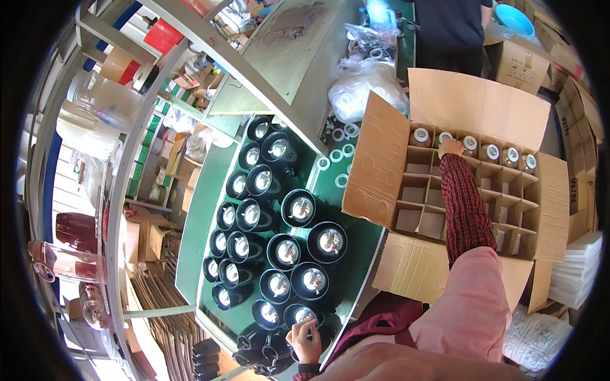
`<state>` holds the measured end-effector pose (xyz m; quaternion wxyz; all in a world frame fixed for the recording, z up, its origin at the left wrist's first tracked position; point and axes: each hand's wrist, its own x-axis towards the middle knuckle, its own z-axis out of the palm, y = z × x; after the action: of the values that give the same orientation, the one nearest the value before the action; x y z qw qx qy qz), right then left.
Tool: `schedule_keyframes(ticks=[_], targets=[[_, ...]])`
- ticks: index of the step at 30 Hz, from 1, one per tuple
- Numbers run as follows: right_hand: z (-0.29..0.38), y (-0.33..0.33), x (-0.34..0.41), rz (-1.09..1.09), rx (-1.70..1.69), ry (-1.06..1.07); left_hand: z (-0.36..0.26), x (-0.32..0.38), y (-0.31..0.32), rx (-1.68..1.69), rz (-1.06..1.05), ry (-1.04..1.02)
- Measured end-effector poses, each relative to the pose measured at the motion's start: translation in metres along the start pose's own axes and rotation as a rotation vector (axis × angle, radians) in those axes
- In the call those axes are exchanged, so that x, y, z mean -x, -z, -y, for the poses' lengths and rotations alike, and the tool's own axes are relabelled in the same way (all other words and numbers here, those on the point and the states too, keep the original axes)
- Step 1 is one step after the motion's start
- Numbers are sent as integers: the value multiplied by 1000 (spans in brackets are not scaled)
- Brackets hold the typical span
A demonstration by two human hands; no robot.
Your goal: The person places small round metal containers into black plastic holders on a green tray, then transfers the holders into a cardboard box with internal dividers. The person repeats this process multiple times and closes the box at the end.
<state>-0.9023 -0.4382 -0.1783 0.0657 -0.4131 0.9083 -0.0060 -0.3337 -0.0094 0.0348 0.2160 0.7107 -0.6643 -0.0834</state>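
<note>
My right hand [450, 148] reaches into an open cardboard box [453, 293] and grips a glass jar [445, 137] by its white-rimmed lid. That jar stands in the far row of the divider, between a lidded glass jar [420, 137] and another glass jar [470, 145]. More lidded jars continue that row to the right. Over on the green table [345, 285], my left hand [306, 340] has bent fingers at the rim of a black mug [301, 313]; whether it grips the rim is unclear. Many black mugs [288, 251] with shiny insides stand upright in rows.
White rings [336, 155] lie beside a plastic bag [367, 90]. A metal shelf frame [248, 71] crosses above the mugs. Black mugs [267, 347] lie clustered at the near table end. White foam sheets [576, 271] are stacked right. A person [450, 33] stands beyond the box.
</note>
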Motion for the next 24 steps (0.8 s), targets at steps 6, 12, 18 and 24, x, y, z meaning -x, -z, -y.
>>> schedule_keyframes(ticks=[6, 12, 18, 24], targets=[[-4, -5, 0, 85, -53, -5, -7, -12, -5, 70, 54, 24], [-36, 33, 30, -532, -155, 246, -8, -31, 0, 153, 98, -53], [-37, 159, 178, -673, -438, 658, -21, -56, 6, 473, 58, -199], [-12, 206, 422, -101, -753, 1013, -60, -71, 33, 498, 90, -444]])
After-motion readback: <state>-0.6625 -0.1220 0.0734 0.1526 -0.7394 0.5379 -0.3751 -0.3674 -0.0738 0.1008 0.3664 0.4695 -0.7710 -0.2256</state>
